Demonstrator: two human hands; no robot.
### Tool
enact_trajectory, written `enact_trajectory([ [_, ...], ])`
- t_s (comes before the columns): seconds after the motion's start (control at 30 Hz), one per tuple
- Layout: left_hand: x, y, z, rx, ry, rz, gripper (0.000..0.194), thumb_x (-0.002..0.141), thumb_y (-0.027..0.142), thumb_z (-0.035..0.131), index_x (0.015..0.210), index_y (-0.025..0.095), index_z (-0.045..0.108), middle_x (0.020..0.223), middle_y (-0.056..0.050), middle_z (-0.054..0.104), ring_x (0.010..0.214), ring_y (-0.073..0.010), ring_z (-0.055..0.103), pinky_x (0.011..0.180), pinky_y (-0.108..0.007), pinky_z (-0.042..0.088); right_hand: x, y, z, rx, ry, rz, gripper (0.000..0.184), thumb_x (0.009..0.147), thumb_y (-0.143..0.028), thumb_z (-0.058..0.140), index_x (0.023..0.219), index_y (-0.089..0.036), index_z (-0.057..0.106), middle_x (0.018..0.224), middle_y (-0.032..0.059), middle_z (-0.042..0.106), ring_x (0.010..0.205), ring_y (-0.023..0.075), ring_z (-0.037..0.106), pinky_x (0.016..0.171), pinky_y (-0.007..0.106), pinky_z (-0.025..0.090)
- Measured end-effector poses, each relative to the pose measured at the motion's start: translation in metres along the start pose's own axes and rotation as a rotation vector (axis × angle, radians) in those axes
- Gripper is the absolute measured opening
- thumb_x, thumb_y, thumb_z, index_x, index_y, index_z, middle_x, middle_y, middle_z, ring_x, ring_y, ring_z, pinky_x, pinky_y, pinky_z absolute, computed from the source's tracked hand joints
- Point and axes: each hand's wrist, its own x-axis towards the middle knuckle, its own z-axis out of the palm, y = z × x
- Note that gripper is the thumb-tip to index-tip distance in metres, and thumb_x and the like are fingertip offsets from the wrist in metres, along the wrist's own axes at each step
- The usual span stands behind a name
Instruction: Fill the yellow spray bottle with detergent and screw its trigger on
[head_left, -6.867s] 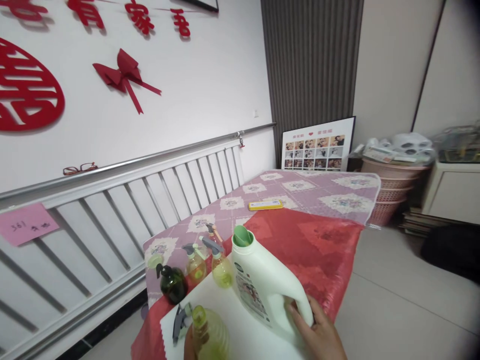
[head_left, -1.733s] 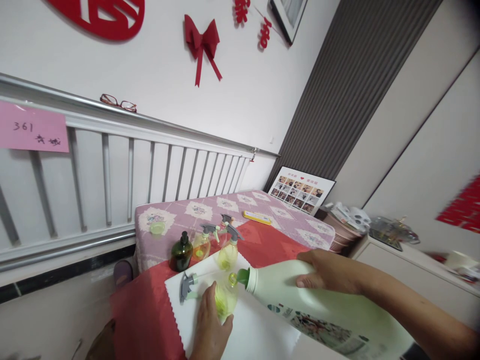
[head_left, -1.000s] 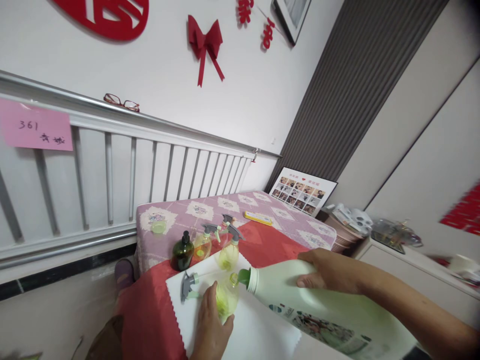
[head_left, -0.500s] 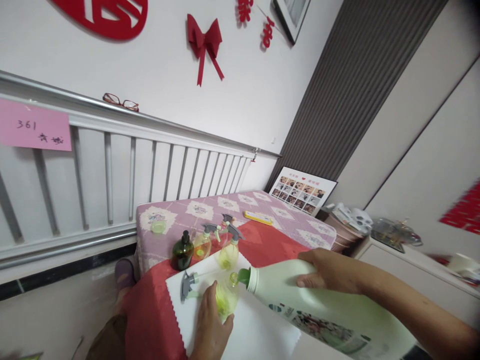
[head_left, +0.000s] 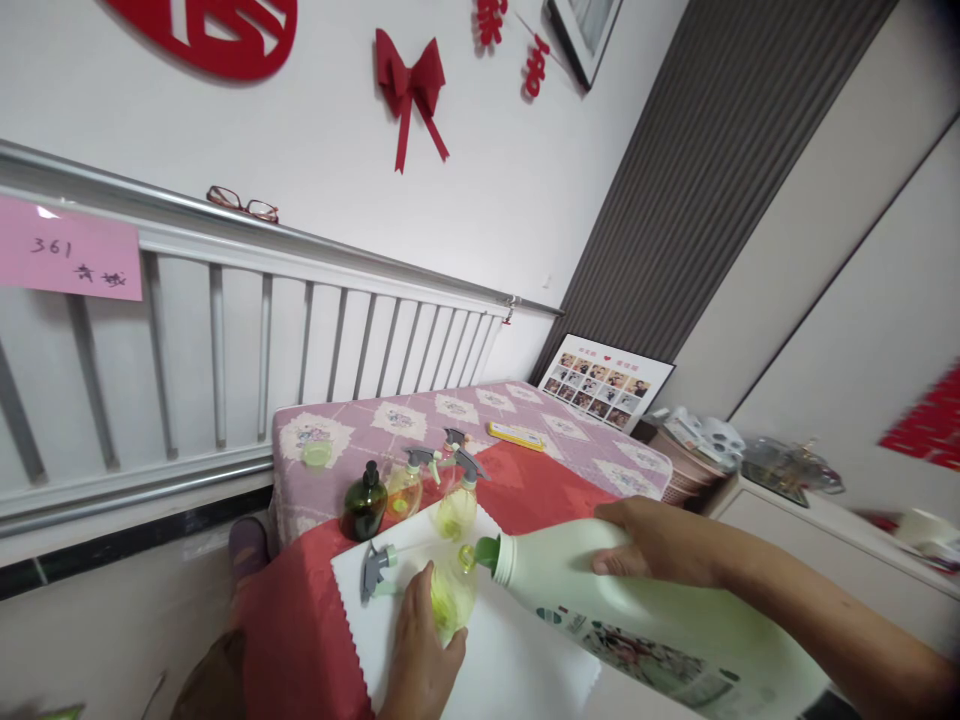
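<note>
My right hand (head_left: 660, 540) grips a large white detergent jug (head_left: 600, 610), tipped on its side with its green spout (head_left: 486, 552) at the mouth of a small clear yellow-green bottle (head_left: 450, 592). My left hand (head_left: 420, 660) is wrapped around that small bottle, holding it upright on a white cloth (head_left: 510, 660). A grey spray-trigger head (head_left: 373, 572) lies loose on the cloth just left of the bottle.
Behind stand a dark green pump bottle (head_left: 363, 506) and two yellowish spray bottles (head_left: 405, 486) (head_left: 457, 505) on a red cloth (head_left: 540, 485). A yellow flat case (head_left: 514, 435) lies farther back on the purple tablecloth (head_left: 450, 410). White railing (head_left: 225, 340) runs along the left; pink baskets (head_left: 679, 475) stand at right.
Since several seconds ago the jug went from upright to tipped over the small bottle. Over the last second both hands and the jug stay nearly still.
</note>
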Motion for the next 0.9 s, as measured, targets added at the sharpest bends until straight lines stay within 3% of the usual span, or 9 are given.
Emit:
enact_trajectory([
  [0.3,-0.0023,0.0035,0.0003,-0.01,0.055,0.017,0.08,0.071,0.015,0.057,0.147,0.012,0.032,0.154,-0.02,0.046,0.147,-0.0314,0.04,0.121,-0.046,0.036,0.0001,0.0022,0.0003,-0.042,0.015,0.002,0.036,0.081,-0.051,0.064,0.094,-0.018,0.065,0.106,0.0134,0.077,0.099,0.0333,0.072,0.076,0.036,0.053],
  [0.63,0.001,0.001,-0.0013,-0.026,-0.007,0.005,0.082,0.071,0.017,0.058,0.148,0.011,0.028,0.156,-0.021,0.043,0.148,-0.0329,0.037,0.123,-0.049,0.034,-0.0042,-0.0036,-0.0012,0.013,0.0,-0.003,0.032,0.081,-0.047,0.065,0.094,-0.018,0.065,0.102,0.0129,0.078,0.096,0.0328,0.073,0.075,0.036,0.054],
  [0.9,-0.002,0.0066,-0.002,-0.022,0.024,0.007,0.081,0.07,0.016,0.058,0.146,0.013,0.03,0.154,-0.019,0.045,0.148,-0.0314,0.038,0.123,-0.046,0.034,-0.0048,-0.0039,-0.0012,-0.011,0.007,-0.001,0.033,0.08,-0.05,0.064,0.09,-0.019,0.065,0.099,0.0126,0.078,0.093,0.0323,0.073,0.072,0.034,0.053],
])
